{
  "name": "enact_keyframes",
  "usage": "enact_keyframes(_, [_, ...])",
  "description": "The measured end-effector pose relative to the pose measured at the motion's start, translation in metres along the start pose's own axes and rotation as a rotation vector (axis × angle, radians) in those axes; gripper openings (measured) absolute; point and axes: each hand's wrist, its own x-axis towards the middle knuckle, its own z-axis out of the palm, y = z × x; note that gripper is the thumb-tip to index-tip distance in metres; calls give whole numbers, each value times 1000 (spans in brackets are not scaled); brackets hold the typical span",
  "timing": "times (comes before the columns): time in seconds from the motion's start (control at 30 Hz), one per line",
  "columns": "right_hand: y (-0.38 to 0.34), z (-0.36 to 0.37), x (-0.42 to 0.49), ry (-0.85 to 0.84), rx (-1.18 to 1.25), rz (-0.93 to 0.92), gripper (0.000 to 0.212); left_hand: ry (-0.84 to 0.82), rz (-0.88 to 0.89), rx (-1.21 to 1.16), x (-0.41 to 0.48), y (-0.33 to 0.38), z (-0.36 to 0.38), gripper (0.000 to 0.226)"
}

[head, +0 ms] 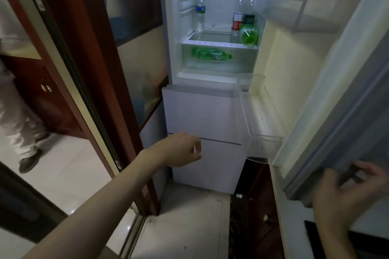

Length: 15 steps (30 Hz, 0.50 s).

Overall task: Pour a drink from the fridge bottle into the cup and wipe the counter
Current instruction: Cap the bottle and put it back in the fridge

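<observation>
The fridge stands open ahead, its door (328, 94) swung out to the right. On the lower glass shelf stand a clear bottle with a green cap (200, 13), a clear bottle with a red cap and red label (238, 16), and a green bottle (249, 34) lying with its base toward me. Another green bottle (211, 54) lies in the drawer below. My left hand (181, 150) hangs in front of the lower drawers, fingers loosely curled, holding nothing. My right hand (345, 193) grips the bottom edge of the fridge door. No cup or counter is in view.
A dark red sliding door frame (94, 90) with glass runs along the left. Another person's legs (19, 124) stand behind the glass at far left. The door's clear shelves (263, 132) jut out at the right. Tiled floor (185, 221) lies below.
</observation>
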Motion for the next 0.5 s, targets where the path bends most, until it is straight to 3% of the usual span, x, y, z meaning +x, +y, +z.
enact_keyframes(0.03, [16,-17,-39,-62,-113,35,44,-17,2,-8,0,-6,0,25])
enact_keyframes(0.07, [49,-37,-37,-129,-36,74,45,-31,3,-14,0,-13,0,25])
enact_keyframes(0.17, [64,-32,-56,-130,-107,-69,43,-37,12,-36,-1,-36,-1,27])
enact_keyframes(0.27, [45,1,-65,-140,-93,-125,23,-66,34,-49,-2,-61,-8,30])
enact_keyframes(0.5, [-14,60,-103,-268,-85,-204,31,-53,97,-37,0,-114,-27,33])
